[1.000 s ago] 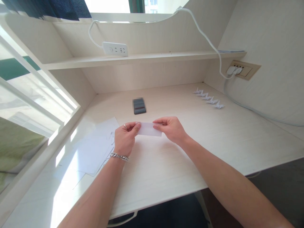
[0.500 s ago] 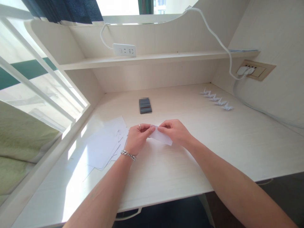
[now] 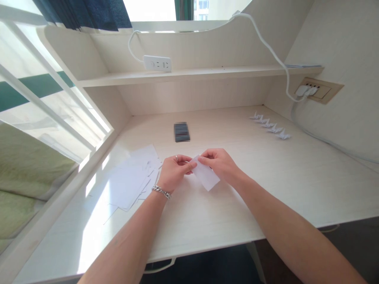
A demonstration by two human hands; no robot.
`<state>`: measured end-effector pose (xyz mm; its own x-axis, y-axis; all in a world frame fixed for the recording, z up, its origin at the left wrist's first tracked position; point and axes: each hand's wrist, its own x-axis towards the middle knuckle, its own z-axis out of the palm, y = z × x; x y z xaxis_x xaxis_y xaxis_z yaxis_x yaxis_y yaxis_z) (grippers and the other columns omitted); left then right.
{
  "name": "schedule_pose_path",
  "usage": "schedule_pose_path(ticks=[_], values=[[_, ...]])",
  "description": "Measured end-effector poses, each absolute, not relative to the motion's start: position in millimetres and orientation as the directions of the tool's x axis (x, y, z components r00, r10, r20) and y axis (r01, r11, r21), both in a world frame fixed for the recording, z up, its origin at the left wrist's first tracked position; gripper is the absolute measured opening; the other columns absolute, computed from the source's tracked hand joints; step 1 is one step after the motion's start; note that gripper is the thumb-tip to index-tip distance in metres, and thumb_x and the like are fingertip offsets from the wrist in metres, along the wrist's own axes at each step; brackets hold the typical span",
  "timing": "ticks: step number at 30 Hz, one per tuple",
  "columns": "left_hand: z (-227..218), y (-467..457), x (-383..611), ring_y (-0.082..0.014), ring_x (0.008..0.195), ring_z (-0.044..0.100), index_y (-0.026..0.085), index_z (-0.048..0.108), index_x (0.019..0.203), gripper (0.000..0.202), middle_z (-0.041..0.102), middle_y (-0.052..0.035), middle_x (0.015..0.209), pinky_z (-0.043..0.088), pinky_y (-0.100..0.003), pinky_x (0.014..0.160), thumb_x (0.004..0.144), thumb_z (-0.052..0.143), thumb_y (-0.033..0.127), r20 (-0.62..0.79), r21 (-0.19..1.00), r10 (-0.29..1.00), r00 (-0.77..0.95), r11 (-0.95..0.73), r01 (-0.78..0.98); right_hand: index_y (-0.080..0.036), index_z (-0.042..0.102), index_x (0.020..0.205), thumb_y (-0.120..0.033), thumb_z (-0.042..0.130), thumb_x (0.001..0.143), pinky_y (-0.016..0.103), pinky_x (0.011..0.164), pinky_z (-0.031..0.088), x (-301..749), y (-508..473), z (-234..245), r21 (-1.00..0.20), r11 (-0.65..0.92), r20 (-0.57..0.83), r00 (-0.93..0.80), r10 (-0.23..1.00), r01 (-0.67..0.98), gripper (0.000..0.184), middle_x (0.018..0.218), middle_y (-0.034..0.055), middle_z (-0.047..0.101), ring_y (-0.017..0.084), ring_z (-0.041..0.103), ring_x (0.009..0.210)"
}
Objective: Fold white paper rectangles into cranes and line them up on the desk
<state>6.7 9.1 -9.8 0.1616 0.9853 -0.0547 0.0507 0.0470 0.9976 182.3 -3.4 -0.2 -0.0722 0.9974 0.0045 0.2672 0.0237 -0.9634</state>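
Observation:
A small piece of white paper (image 3: 206,176) is held between my two hands just above the desk. My left hand (image 3: 175,170), with a ring and a chain bracelet, pinches its upper left edge between thumb and fingers. At the top of the paper, my right hand (image 3: 220,161) grips it with the thumb on the near side. The paper's lower end slants down to the right. Whether it is folded behind the fingers is hidden. Left of my left hand lies a pile of white paper sheets (image 3: 127,177) with thin strips at its side.
Several folded paper cranes (image 3: 271,126) stand in a row at the right back. A dark, blurred-out object (image 3: 181,132) lies beyond my hands. On the shelf (image 3: 201,73) rests a power strip (image 3: 157,63). A white cable (image 3: 268,45) runs down to the wall socket (image 3: 322,90).
The paper has turned so that its lower end hangs further down, and more of its face shows. Both hands stay on it, having barely moved.

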Motion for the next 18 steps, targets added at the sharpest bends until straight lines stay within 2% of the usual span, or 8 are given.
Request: schedule_pose_path(ticks=[4,10,12,13,15,18], values=[[-9.6,13.3,4.2,-0.0137,0.056,0.061,0.012,0.069,0.078,0.038,0.066,-0.0038,0.06,0.051,-0.028,0.059,0.056,0.086,0.038,-0.019,1.0,0.994,0.105,0.019,-0.004,-0.017,0.067,0.074,-0.039,0.065,0.074,0.026,0.056,0.043,176.0,-3.0,-2.3,-0.99,0.027,0.023,-0.026,0.999,0.137,0.022,0.073,0.0029,0.066,0.015,0.058,0.064],[-11.6,19.5,-4.4,-0.0118,0.061,0.061,0.013,0.066,0.084,0.041,0.067,-0.0029,0.066,0.049,-0.025,0.062,0.058,0.084,0.039,0.071,0.995,0.992,-0.103,-0.078,-0.065,-0.015,0.067,0.074,-0.042,0.069,0.07,0.027,0.056,0.043,181.4,3.8,-6.1,-0.999,0.049,0.051,0.166,0.985,0.02,0.026,0.07,0.0034,0.065,0.015,0.055,0.062],[-11.8,17.1,0.1,-0.0115,0.062,0.06,0.013,0.066,0.087,0.041,0.067,-0.004,0.069,0.05,-0.026,0.065,0.066,0.078,0.046,0.021,0.994,0.999,-0.034,-0.024,-0.103,-0.015,0.067,0.074,-0.043,0.07,0.071,0.028,0.057,0.044,181.4,4.7,-8.5,-0.998,0.065,0.064,0.18,0.982,0.003,0.028,0.07,0.0035,0.065,0.015,0.056,0.063],[-11.7,15.2,3.6,-0.0117,0.064,0.061,0.012,0.067,0.087,0.042,0.068,-0.0062,0.074,0.051,-0.027,0.067,0.07,0.074,0.049,-0.019,0.994,0.997,0.074,0.027,-0.104,-0.015,0.067,0.074,-0.043,0.069,0.072,0.028,0.058,0.044,180.5,4.6,-9.6,-0.997,0.08,0.079,0.175,0.981,0.003,0.028,0.071,0.0035,0.065,0.015,0.056,0.064],[-11.6,11.9,10.4,-0.0127,0.067,0.061,0.012,0.066,0.082,0.04,0.068,-0.0069,0.076,0.051,-0.028,0.069,0.071,0.072,0.049,-0.043,0.995,0.983,0.181,0.059,-0.083,-0.016,0.068,0.075,-0.044,0.068,0.073,0.028,0.059,0.046,177.8,3.6,-10.7,-0.994,0.106,0.104,0.156,0.982,-0.002,0.029,0.072,0.0036,0.065,0.015,0.057,0.065],[-12.1,10.6,13.7,-0.013,0.065,0.059,0.013,0.063,0.073,0.032,0.065,-0.0036,0.069,0.05,-0.029,0.068,0.071,0.071,0.044,0.016,1.0,0.991,0.132,-0.019,0.021,-0.016,0.068,0.076,-0.043,0.069,0.073,0.028,0.061,0.048,175.2,1.5,-9.3,-0.997,0.064,0.061,0.078,0.995,-0.032,0.028,0.074,0.0039,0.066,0.016,0.06,0.069]])
